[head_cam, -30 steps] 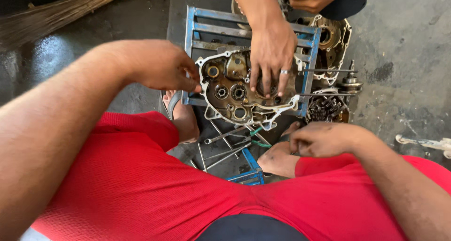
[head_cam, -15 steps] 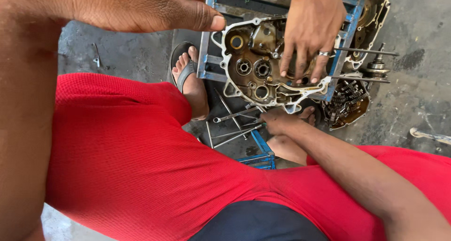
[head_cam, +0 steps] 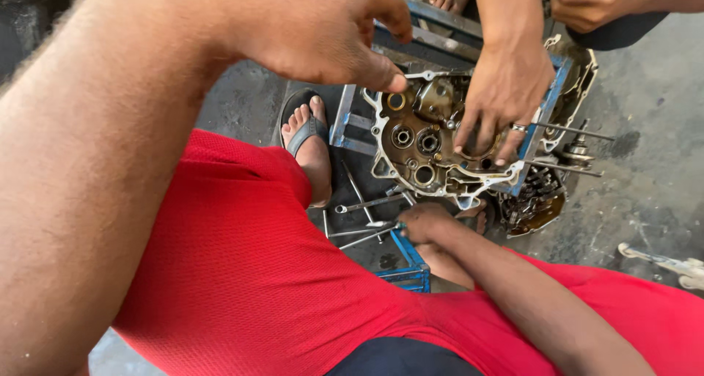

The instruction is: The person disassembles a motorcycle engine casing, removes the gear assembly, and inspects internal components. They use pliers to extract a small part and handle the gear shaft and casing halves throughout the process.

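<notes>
Engine case: grey metal half-shell with round bearing holes, lying open side up on a blue metal stand on the concrete floor.
Left hand: raised close under the camera, above the upper left edge of the engine case. Fingers curled loosely, thumb stretched out toward the case rim; nothing gripped. Whether the thumb tip touches the rim I cannot tell.
Right hand: low, just under the near edge of the engine case, fingers folded in. It sits beside the blue stand's lower frame, and whether it grips anything I cannot tell.
Other person's hand: comes in from the top, fingers spread and pressed down inside the engine case; a ring on one finger.
Second hand of that person: top right corner, closed around something dark and only partly seen.
Second case half: darker, with gears inside, lying behind and right of the stand; long studs stick out sideways.
Wrenches: several thin ones scattered on the floor between the wearer's feet.
Foot: in a dark sandal, just left of the stand.
Clothing: red, covering both knees.
</notes>
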The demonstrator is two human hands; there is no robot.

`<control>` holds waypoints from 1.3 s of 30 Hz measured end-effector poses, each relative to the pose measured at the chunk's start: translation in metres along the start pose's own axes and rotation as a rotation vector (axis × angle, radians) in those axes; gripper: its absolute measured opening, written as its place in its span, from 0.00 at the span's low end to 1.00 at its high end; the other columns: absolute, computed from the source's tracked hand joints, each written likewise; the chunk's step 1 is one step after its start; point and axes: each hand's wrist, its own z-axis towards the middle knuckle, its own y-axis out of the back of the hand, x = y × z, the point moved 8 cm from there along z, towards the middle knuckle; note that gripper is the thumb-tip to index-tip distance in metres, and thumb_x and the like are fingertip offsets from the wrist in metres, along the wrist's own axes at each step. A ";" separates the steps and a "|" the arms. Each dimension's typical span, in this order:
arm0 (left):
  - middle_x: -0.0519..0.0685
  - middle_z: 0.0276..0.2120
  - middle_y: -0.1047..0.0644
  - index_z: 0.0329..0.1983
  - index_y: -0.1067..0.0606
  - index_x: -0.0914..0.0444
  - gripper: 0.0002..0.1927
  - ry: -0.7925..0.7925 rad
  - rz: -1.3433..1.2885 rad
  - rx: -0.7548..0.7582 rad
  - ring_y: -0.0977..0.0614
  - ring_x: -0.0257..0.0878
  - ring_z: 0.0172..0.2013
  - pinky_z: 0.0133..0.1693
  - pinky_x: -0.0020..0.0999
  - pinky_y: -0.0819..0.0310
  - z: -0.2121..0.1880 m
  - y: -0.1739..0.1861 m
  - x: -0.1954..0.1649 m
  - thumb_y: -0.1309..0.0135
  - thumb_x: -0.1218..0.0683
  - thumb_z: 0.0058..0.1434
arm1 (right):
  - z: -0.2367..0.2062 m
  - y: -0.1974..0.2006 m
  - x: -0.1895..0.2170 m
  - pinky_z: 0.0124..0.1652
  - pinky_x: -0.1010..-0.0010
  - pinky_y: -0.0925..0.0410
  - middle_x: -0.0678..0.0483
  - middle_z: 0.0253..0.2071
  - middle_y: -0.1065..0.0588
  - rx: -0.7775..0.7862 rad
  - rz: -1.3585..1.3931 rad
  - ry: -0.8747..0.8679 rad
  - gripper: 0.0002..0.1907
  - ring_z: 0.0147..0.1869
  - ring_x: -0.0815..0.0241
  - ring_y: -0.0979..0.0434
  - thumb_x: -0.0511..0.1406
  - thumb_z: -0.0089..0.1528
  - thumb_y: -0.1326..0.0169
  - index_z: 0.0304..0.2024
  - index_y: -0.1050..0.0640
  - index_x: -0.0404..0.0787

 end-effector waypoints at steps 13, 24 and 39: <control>0.53 0.47 0.18 0.53 0.18 0.54 0.20 0.015 0.080 0.127 0.18 0.50 0.47 0.49 0.49 0.25 0.017 -0.023 -0.022 0.38 0.43 0.60 | -0.195 0.083 0.047 0.18 0.74 0.45 0.59 0.14 0.41 -0.066 1.739 0.109 0.25 0.13 0.68 0.46 0.49 0.70 0.59 0.49 0.24 0.35; 0.50 0.54 0.20 0.54 0.19 0.55 0.18 0.224 0.086 0.349 0.18 0.46 0.53 0.49 0.50 0.23 0.037 -0.103 0.009 0.41 0.54 0.60 | -0.144 0.155 0.066 0.16 0.80 0.50 0.63 0.13 0.42 -0.037 2.217 0.331 0.18 0.12 0.73 0.50 0.47 0.72 0.58 0.46 0.27 0.40; 0.51 0.53 0.19 0.55 0.19 0.56 0.18 0.244 0.090 0.378 0.17 0.45 0.52 0.51 0.46 0.23 0.040 -0.106 0.015 0.40 0.54 0.61 | -0.139 0.157 0.033 0.18 0.80 0.46 0.62 0.14 0.40 -0.027 2.354 0.448 0.18 0.13 0.72 0.47 0.44 0.74 0.59 0.45 0.26 0.37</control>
